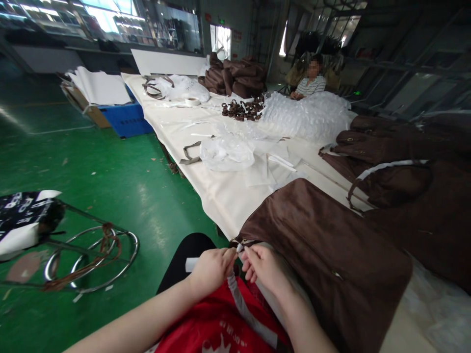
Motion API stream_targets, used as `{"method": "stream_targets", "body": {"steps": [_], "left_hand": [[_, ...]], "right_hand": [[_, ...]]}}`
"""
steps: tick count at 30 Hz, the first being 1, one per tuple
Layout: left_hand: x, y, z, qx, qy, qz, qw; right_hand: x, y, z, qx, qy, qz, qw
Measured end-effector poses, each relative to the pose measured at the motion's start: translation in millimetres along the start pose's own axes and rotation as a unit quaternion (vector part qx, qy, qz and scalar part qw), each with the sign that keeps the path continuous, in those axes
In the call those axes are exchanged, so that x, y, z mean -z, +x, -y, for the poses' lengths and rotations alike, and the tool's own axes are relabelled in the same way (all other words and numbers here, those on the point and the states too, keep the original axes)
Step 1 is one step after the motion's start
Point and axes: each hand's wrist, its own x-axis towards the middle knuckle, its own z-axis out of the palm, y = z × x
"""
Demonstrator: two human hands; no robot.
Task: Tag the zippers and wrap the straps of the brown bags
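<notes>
Head view shows two bare hands working close together at the near corner of a brown bag (pixel 324 235), which lies on the edge of the worktop (pixel 217 191), to the right of the person's lap. The left hand (pixel 215 266) has its fingers pinched on a small white piece (pixel 240 248), just beside this corner. The right hand (pixel 264 264) is at the same piece, with thumb and forefinger narrow and the other fingers loosely curled; I cannot tell whether it also grips. Below the hands, a long pale strip (pixel 238 299) hangs over a red apron (pixel 206 323). Farther on the worktop there are a clear plastic bag (pixel 226 153), a grey strap (pixel 188 158), a white roll (pixel 192 101), a heap of small brown pieces (pixel 243 109) and a pile of brown goods (pixel 235 78). More brown bags (pixel 397 147) lie at the right, near a large mass of clear wrapping (pixel 309 117). Behind this wrapping sits a co-worker (pixel 312 86) in a striped top. At the left, on the green floor (pixel 147 196), stands a stool (pixel 134 240) with metal rings.
</notes>
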Motion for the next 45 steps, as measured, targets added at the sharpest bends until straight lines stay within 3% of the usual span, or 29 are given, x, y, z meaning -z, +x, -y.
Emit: {"method": "stream_targets", "body": {"steps": [5, 17, 20, 23, 28, 30, 33, 36, 38, 41, 45], "left_hand": [[-9.5, -4, 5, -0.074, 0.135, 0.029, 0.988], [-12.0, -8, -1, -0.072, 0.141, 0.034, 0.987], [-12.4, -8, -1, -0.052, 0.088, 0.01, 0.995], [-8.7, -7, -4, 0.016, -0.023, -0.033, 0.999], [-4.1, 1, -10, 0.089, -0.228, -0.065, 0.967], [-6.8, 6, -9, 0.127, -0.345, -0.05, 0.929], [-8.4, 11, -7, 0.199, -0.516, -0.004, 0.833], [3.8, 14, -3, 0.234, -0.64, 0.085, 0.727], [17.3, 13, -1, 0.239, -0.715, 0.167, 0.636], [29.3, 13, 5, 0.253, -0.778, 0.25, 0.518], [17.3, 15, 11, 0.248, -0.819, 0.296, 0.424]], "right_hand": [[-7, 1, 0, -0.057, -0.007, 0.023, 0.998], [-15, 1, -8, -0.021, 0.023, 0.02, 0.999], [-16, -2, -9, -0.012, 0.045, 0.01, 0.999], [-19, -5, -10, -0.002, 0.073, -0.015, 0.997], [-29, -8, -12, -0.001, 0.1, -0.065, 0.993], [-31, -7, -15, -0.005, 0.104, -0.073, 0.992], [-31, -5, -18, -0.002, 0.11, -0.063, 0.992], [-28, -4, -15, 0.011, 0.127, -0.049, 0.991], [-26, -4, -10, 0.016, 0.142, -0.038, 0.989], [-26, -3, -6, -0.001, 0.148, -0.028, 0.989], [-29, 6, -9, -0.016, 0.137, -0.037, 0.99]]}}
